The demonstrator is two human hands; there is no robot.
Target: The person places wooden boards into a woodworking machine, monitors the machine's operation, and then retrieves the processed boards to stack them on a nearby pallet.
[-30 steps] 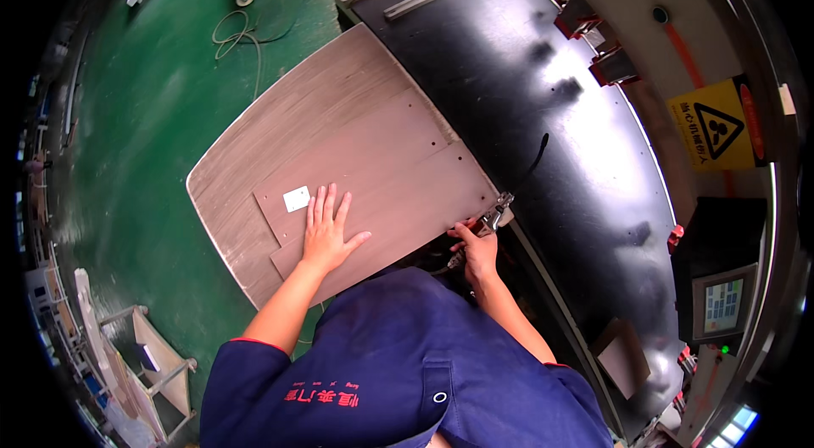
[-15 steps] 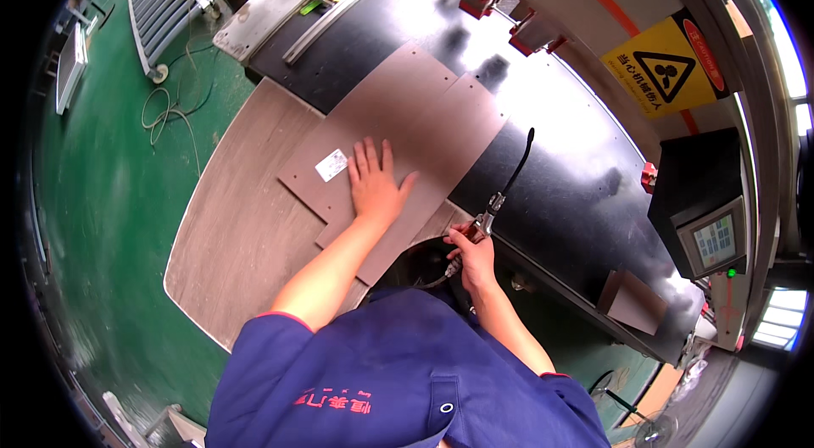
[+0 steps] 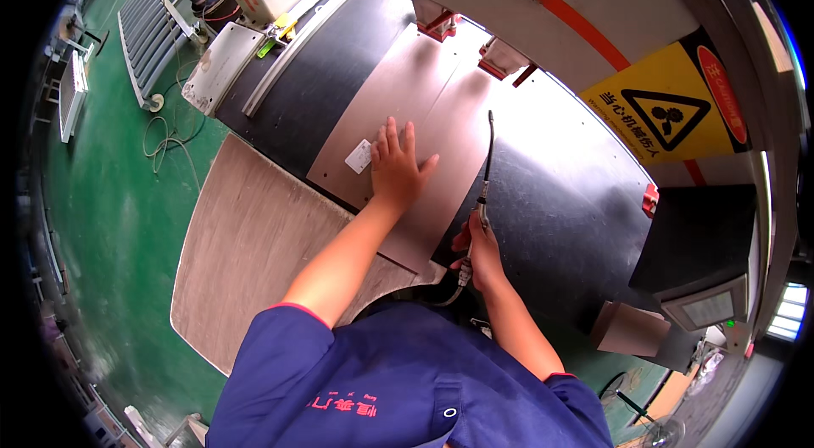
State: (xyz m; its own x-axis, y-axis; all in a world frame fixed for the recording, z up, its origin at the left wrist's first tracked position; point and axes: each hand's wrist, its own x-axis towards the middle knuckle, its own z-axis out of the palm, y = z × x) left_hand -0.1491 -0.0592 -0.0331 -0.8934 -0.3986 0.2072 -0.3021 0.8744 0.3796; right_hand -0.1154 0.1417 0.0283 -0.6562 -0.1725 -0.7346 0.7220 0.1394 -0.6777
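Observation:
My left hand (image 3: 398,166) lies flat, fingers spread, on a grey-brown wooden panel (image 3: 407,92) that rests on the black machine table (image 3: 560,202). A small white label (image 3: 359,156) sits on the panel just left of that hand. My right hand (image 3: 479,249) is closed around a slim air-blow tool (image 3: 485,168) with a long thin nozzle pointing away from me along the panel's right edge. A hose runs down from the tool toward my body.
A second, larger wooden panel (image 3: 246,253) lies lower left over the green floor (image 3: 110,219). A yellow warning sign (image 3: 657,113) is on the machine housing at right. A small control screen (image 3: 708,308) sits lower right. Metal racks (image 3: 153,33) stand upper left.
The panel under my left hand has slid forward onto the black table toward the machine. My right hand with the tool has moved up along the panel's right edge.

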